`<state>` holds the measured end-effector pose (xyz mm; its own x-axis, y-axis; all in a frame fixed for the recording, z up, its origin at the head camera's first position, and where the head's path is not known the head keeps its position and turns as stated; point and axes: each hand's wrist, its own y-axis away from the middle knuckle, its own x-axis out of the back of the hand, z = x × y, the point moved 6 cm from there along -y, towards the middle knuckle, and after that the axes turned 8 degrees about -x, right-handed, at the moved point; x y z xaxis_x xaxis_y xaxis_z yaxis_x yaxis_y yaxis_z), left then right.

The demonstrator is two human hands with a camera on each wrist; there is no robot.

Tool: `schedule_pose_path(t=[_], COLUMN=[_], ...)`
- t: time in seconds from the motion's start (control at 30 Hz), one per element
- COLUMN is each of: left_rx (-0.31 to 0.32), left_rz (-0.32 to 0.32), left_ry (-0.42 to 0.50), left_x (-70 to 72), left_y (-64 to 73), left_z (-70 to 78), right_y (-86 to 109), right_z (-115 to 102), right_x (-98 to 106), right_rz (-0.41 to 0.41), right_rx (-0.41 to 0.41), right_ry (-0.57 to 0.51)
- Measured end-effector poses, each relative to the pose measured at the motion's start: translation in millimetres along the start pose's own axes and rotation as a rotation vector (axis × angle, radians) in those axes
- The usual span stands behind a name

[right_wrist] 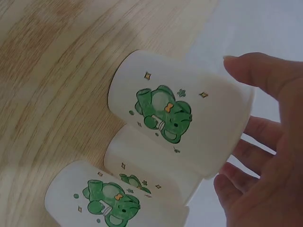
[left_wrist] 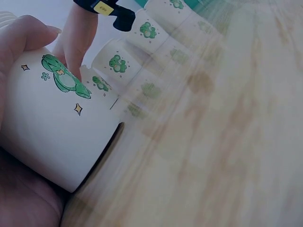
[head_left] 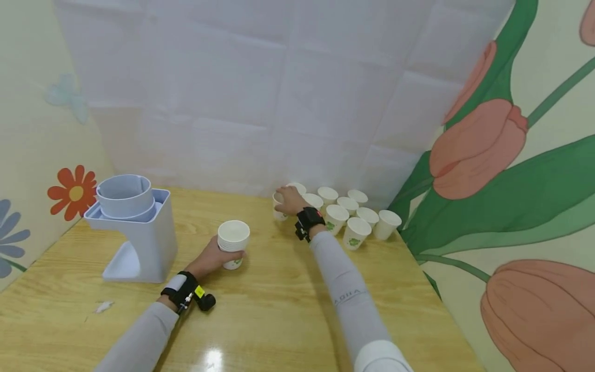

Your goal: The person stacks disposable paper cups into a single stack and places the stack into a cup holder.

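My left hand (head_left: 216, 258) grips a stack of nested white paper cups (head_left: 234, 235) at the middle of the table. In the left wrist view, a green bear print shows on the stack's outer cup (left_wrist: 57, 118). At the back, my right hand (head_left: 292, 200) has its thumb and fingers around the rim of an upright paper cup (right_wrist: 180, 109), the leftmost of a group. Close beside that cup stand more white paper cups (head_left: 335, 217) with the same print. The right hand partly covers the nearest ones in the head view.
On the left of the wooden table (head_left: 279, 310) stands a pale blue plastic stand (head_left: 158, 237) with a round container (head_left: 124, 195) on top. A small white scrap (head_left: 104, 307) lies in front of it. White sheeting (head_left: 241, 129) hangs behind the table, and a painted wall borders the right side.
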<state>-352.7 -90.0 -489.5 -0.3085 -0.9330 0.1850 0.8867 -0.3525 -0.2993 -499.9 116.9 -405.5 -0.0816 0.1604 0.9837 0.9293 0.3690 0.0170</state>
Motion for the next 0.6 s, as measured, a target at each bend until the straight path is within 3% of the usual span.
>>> schedule_pose_path(t=[0.33,0.6], left_rx=[-0.001,-0.014], left_rz=[-0.003,0.005], left_ry=[-0.011,-0.017], left_x=[-2.1,-1.7], left_y=[1.9,1.4], left_z=[-1.8,0.0], right_y=[6.4,29.7], right_z=[0.2,-10.5], right_x=[-4.7,-2.1], right_rz=[0.004,0.020], right_rx=[-0.025,-0.046], right_ry=[-0.091,-0.150])
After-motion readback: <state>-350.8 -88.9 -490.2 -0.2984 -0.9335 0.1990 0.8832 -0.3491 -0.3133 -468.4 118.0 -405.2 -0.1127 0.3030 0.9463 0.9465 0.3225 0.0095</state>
